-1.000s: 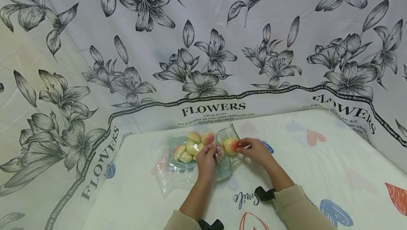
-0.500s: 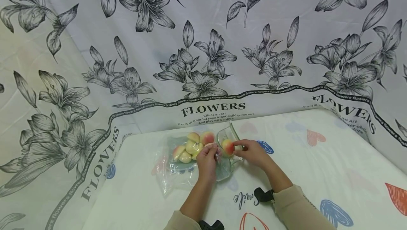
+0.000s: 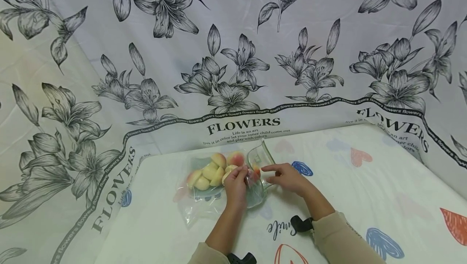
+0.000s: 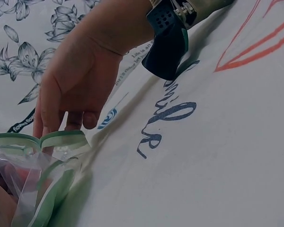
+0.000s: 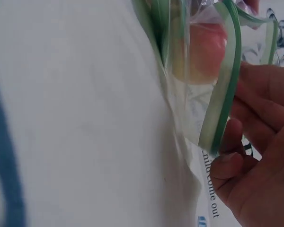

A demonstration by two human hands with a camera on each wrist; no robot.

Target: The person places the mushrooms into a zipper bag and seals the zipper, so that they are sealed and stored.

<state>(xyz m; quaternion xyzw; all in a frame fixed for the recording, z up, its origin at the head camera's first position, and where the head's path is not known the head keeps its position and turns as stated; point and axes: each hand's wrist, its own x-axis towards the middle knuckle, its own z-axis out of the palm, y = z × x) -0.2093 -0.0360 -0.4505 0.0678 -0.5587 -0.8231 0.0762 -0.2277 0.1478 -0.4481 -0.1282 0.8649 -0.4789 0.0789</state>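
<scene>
A clear zip bag (image 3: 263, 195) with a green-edged mouth lies on the table, its mouth turned right. Several yellow peaches (image 3: 209, 171) with red blush sit in its left part over a pale blue-green layer. My left hand (image 3: 235, 187) pinches the bag near its middle with thumb and fingertips. At the mouth, my right hand (image 3: 291, 179) has its fingertips just inside the rim, fingers loosely bent, holding no peach. One red-and-yellow peach (image 5: 203, 52) lies just inside the mouth in the right wrist view. In the head view it is partly hidden by plastic and my left fingers.
A white cloth (image 3: 346, 183) printed with hearts and the word "Smile" covers the table. Behind it hangs a white curtain (image 3: 233, 73) with black lily drawings. Black wrist mounts (image 3: 303, 223) sit on both forearms.
The peach my right fingers held has gone leftward into the bag, and the fingers have let go of it. The peaches inside have shifted left. My left hand keeps its pinch.
</scene>
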